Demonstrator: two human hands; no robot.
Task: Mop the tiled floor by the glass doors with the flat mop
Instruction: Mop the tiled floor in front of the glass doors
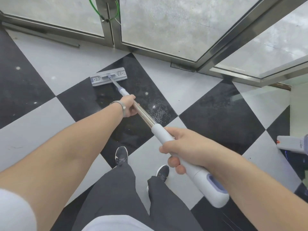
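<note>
The flat mop [109,77] is laid on the tiled floor [55,64], its head pressed flat across the seam of a black tile and a white one. Beyond the mop head a strip of white tile is left before the metal frame of the glass doors [166,27]; the two shut panels are met by a post straight past the head, where a green cable [116,12] is looped. To the right of the mop head a further door is seen swung open, its lower edge reaching over the floor. More tile is left open to the left of the head, up to a dark metal strip [41,35] beside the door frame.

The head's long side is set roughly parallel to the doors, tilted slightly. The pole [143,114] is run from the head's middle back and to the right, rising toward the person.

The steel part of the pole is gripped by the left hand [130,106], fingers curled round it. The white handle is gripped nearer the body by the right hand [181,147], fingers wrapped beneath. Wet patches are seen on the black tile beside the pole. Two dark shoes [121,155] are planted behind the mop head. A white device [291,145] is seen far right of the pole.
</note>
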